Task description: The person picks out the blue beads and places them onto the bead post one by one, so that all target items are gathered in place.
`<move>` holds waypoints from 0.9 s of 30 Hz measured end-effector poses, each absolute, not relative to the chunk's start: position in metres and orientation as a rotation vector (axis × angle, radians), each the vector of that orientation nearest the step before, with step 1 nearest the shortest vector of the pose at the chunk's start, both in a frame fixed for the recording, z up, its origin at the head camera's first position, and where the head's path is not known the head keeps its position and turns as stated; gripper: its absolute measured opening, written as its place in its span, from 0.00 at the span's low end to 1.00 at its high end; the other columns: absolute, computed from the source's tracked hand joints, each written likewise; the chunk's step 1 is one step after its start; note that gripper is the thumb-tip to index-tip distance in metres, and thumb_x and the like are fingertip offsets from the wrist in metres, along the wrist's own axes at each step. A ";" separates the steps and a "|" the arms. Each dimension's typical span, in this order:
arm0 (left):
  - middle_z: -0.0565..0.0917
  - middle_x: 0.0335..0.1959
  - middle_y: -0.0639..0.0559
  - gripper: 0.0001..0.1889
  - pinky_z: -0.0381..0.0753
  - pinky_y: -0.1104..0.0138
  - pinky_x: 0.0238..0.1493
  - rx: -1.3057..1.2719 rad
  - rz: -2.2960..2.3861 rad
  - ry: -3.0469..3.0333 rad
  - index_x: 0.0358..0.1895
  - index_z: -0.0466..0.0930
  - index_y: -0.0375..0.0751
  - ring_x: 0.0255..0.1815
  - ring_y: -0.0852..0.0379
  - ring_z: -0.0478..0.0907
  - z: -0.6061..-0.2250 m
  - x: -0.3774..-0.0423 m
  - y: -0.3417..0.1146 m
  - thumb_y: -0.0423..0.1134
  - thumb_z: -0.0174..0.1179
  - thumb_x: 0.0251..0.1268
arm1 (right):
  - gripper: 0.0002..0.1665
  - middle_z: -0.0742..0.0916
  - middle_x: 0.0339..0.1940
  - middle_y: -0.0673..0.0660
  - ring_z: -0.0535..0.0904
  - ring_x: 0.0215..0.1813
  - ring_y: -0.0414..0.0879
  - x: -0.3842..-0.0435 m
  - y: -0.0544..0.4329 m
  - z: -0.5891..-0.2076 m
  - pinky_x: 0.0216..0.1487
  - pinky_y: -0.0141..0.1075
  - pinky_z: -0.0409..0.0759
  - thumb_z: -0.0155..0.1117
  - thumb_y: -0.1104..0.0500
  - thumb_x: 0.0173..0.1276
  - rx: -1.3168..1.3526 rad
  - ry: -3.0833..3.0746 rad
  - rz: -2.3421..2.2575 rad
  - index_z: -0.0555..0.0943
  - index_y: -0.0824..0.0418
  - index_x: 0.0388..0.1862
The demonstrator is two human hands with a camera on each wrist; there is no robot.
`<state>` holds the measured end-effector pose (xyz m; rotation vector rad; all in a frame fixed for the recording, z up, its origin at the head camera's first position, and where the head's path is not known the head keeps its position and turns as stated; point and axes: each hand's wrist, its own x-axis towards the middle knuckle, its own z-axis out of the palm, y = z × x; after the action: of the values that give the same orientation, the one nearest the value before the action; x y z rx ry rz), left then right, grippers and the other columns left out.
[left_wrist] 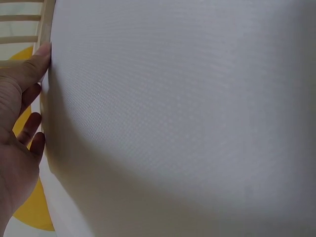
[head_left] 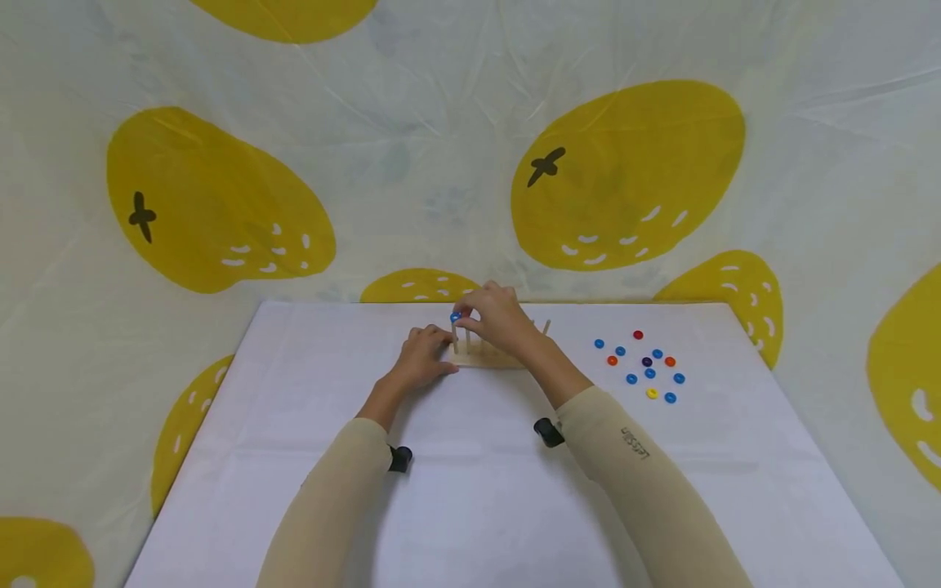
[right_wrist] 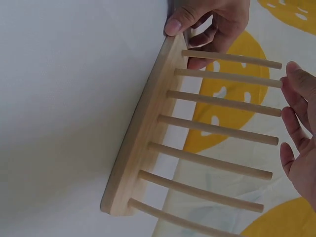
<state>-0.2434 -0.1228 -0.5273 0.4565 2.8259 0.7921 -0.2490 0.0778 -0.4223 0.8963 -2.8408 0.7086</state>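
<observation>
A wooden peg rack [head_left: 485, 360], a flat base with a row of several upright pegs, stands toward the back of the table. My left hand [head_left: 421, 358] grips the base's left end; its thumb lies along the near edge in the right wrist view. Over the leftmost peg, my right hand [head_left: 500, 314] pinches a small blue ring [head_left: 456, 317] between thumb and fingers. A spot of red shows beside the blue ring, too small to make out. In the right wrist view the pegs [right_wrist: 217, 128] look bare, and the fingers of the right hand [right_wrist: 302, 98] are near the peg tips.
Several small rings lie scattered on the right of the white table [head_left: 470, 506]: blue [head_left: 631, 379], red [head_left: 638, 335], orange [head_left: 613, 360], dark purple [head_left: 647, 362] and yellow [head_left: 652, 394]. Behind the table hangs a cloth [head_left: 426, 196] with yellow fruit shapes.
</observation>
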 end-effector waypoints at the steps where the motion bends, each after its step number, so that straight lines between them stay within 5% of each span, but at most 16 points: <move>1: 0.77 0.66 0.47 0.29 0.66 0.47 0.71 0.458 0.794 2.824 0.64 0.80 0.46 0.68 0.41 0.66 -0.527 -0.244 -0.123 0.49 0.76 0.60 | 0.12 0.91 0.42 0.48 0.78 0.52 0.51 -0.249 0.077 -0.423 0.56 0.53 0.70 0.73 0.51 0.70 0.896 -2.847 0.693 0.89 0.53 0.48; 13: 0.78 0.64 0.48 0.29 0.67 0.46 0.69 0.477 0.776 2.832 0.63 0.81 0.46 0.67 0.41 0.67 -0.528 -0.245 -0.122 0.49 0.76 0.59 | 0.11 0.91 0.50 0.49 0.77 0.52 0.51 -0.249 0.072 -0.421 0.58 0.55 0.70 0.70 0.49 0.72 0.941 -2.890 0.492 0.89 0.51 0.48; 27: 0.78 0.65 0.48 0.30 0.68 0.47 0.69 0.461 0.754 2.835 0.64 0.81 0.46 0.67 0.42 0.67 -0.529 -0.245 -0.121 0.49 0.77 0.59 | 0.10 0.91 0.47 0.48 0.77 0.54 0.52 -0.248 0.071 -0.424 0.60 0.57 0.70 0.70 0.51 0.72 0.926 -2.915 0.489 0.90 0.50 0.49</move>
<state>-0.2453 -0.1215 -0.5285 0.4612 2.8350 0.7544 -0.2477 0.0715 -0.4238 0.9262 -2.9153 0.4893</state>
